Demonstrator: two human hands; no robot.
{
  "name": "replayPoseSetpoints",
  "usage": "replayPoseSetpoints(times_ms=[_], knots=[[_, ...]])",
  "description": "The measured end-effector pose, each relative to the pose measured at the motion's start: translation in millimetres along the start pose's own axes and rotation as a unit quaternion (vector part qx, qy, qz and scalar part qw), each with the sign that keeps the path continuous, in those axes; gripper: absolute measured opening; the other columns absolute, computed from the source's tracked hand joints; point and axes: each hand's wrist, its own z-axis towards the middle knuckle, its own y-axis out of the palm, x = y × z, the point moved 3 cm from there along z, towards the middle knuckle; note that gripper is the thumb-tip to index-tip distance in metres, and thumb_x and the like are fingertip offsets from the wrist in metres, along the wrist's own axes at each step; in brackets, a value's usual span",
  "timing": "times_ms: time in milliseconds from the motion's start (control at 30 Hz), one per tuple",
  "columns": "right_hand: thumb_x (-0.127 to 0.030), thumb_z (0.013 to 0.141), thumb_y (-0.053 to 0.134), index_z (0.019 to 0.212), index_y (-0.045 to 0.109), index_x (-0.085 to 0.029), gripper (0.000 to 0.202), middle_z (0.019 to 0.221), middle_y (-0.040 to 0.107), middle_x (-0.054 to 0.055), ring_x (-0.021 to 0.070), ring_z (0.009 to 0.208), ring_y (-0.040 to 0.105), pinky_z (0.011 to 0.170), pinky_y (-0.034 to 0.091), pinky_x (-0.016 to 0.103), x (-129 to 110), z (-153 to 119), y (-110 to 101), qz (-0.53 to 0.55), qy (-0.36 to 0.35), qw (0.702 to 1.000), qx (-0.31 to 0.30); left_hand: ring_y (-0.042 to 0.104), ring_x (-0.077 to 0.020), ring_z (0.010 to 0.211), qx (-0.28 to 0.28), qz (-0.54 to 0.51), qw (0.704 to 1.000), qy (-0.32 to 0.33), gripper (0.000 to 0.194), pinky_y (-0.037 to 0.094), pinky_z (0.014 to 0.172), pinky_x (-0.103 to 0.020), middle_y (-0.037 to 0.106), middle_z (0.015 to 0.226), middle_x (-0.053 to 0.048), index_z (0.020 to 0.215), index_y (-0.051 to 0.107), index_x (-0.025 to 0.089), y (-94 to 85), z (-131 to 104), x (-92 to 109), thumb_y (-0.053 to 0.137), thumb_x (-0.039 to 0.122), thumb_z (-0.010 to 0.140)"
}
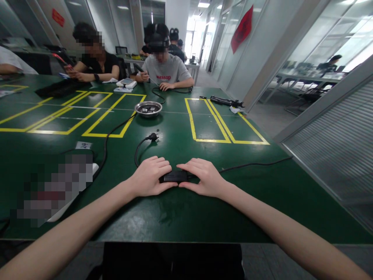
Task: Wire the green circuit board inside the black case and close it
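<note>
A small black box-shaped device (pixel 176 176) lies on the green table, with cables running from it. My left hand (pixel 151 175) wraps round its left end, thumb along the near side and fingers over the far side. On the right end, my right hand (pixel 203 177) grips in the same way, the fingertips of both hands almost meeting. A black cable (pixel 256 164) runs off to the right from beside my right hand. Beyond my left hand a black power plug (pixel 152 137) rests on the table, its cord curving back towards that hand.
A metal bowl (pixel 148 109) with small metal parts stands further back. A white-edged object (pixel 58 210), mostly blurred out, lies at the left beside a long cable. Yellow tape outlines mark the table (pixel 163 151). Two people sit across it; a black tool-like object (pixel 225 102) lies back right.
</note>
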Motion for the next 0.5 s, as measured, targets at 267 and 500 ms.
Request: replayPoseSetpoints(times_ms=[267,500], knots=[[-0.034,0.098,0.064,0.112,0.066,-0.019,0.020,0.094,0.071,0.010,0.0221,0.082,0.066,0.074,0.055,0.034,-1.0,-0.5,-2.6,-0.002,0.034,0.999,-0.005,0.061,-0.0200,0.079,0.000,-0.045,0.999,-0.018,0.038,0.042,0.071,-0.033,0.069,0.085,-0.006,0.091,0.066,0.017,-1.6,0.5,3.8,0.054,0.051,0.102],[-0.031,0.102,0.059,0.125,0.067,-0.017,0.028,0.101,0.077,0.012,0.0239,0.089,0.070,0.081,0.059,0.038,-2.4,0.1,-1.8,-0.007,0.001,1.000,-0.012,0.062,-0.0203,0.078,0.010,-0.034,0.999,-0.014,0.041,0.043,0.070,-0.033,0.069,0.083,-0.007,0.089,0.067,0.016,0.2,0.3,4.4,0.051,0.051,0.104]])
